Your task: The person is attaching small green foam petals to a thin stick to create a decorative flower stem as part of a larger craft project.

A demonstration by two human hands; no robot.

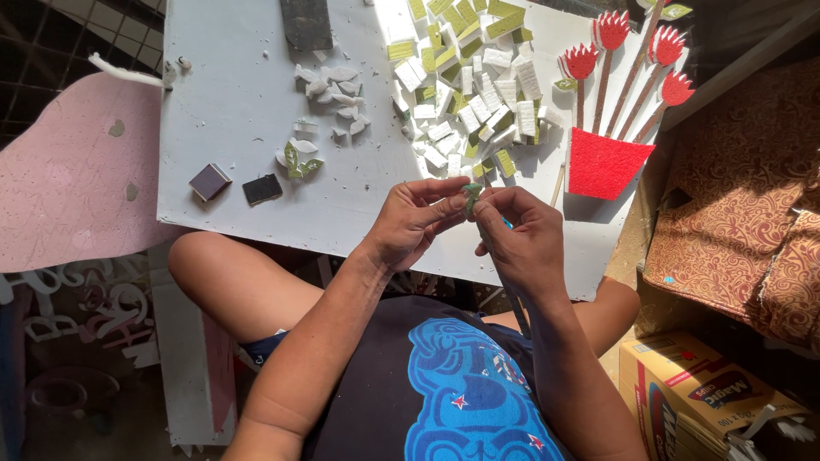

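Head view
My left hand (416, 224): my fingers are pinched shut on a small green leaf piece (471, 195).
My right hand (518, 232): it is curled up, and its fingertips pinch the same leaf piece from the other side.
Leaf piece: it is between both my hands, just above the near edge of the white board (239, 102).
On the board: a pile of white and green foam bits (465, 81), a red foam pot (605, 162) with red flowers (612, 30), and two small dark squares (235, 183).
Beside me: a pink foam sheet (73, 175) and a cardboard box (692, 397).

Harsh sun glare on white board (239, 102) top; dim lower left, sharp focus.
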